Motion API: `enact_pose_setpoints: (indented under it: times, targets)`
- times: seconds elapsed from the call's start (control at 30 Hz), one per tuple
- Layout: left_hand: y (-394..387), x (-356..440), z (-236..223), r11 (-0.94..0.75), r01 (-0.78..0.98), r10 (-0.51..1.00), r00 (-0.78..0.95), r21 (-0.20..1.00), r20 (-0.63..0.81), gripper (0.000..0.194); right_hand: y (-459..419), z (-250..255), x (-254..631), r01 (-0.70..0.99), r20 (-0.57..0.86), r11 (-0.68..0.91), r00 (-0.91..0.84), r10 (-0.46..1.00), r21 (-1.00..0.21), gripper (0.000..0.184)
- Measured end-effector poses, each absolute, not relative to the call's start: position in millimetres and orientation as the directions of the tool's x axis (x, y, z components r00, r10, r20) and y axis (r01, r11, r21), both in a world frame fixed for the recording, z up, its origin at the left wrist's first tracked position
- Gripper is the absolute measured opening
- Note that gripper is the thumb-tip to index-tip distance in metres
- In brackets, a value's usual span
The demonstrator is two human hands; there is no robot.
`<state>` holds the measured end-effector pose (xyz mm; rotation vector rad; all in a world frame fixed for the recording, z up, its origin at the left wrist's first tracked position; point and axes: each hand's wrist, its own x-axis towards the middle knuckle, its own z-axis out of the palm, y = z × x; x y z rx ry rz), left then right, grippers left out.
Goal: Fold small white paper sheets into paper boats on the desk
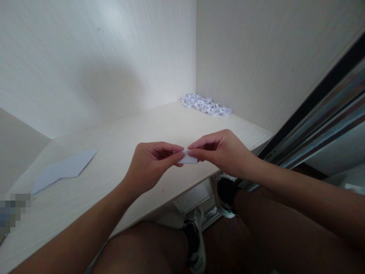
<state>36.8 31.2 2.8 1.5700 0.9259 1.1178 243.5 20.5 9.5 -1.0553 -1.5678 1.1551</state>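
A small piece of folded white paper is held up in front of me, above the near edge of the pale wooden surface. My left hand pinches its left end between thumb and fingers. At the other end, the thumb and fingertips of my right hand grip it from the right. The two thumbs lie close together on its face, and the fingers behind it are partly hidden.
Several small folded white paper pieces are heaped in the far corner against the walls. On the left lie flat white paper sheets. A dark-edged metal frame stands at the right. My legs and shoes are below the surface's front edge.
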Motion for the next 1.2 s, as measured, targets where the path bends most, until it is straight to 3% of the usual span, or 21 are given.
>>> enact_pose_setpoints:
  times: [0.17,0.37,0.67,1.0,1.1,1.2]
  targets:
    - [32,33,3,-0.288,0.133,0.888,0.407,0.948,0.213,0.010,18,13,246,0.391,0.125,0.271,-0.361,0.924,-0.879,0.015]
    - [33,32,4,-0.135,0.193,0.873,0.486,0.972,0.025,0.012,14,22,241,0.661,0.026,0.307,-0.399,0.917,-0.685,0.016]
    - [29,32,0,-0.119,0.176,0.857,0.515,0.977,0.012,0.013,11,23,242,0.670,0.014,0.405,-0.508,0.861,-0.623,0.015]
    - [33,36,-3,-0.134,0.161,0.878,0.477,0.978,0.041,0.012,17,20,240,0.688,0.084,0.421,-0.467,0.880,-0.592,0.016]
    - [36,35,-2,-0.131,0.134,0.919,0.387,0.982,0.070,0.015,21,16,244,0.694,0.095,0.388,-0.422,0.902,-0.606,0.015]
    - [40,32,0,-0.124,0.052,0.976,0.189,0.991,0.112,0.025,28,9,253,0.691,0.089,0.263,-0.278,0.956,-0.673,0.020]
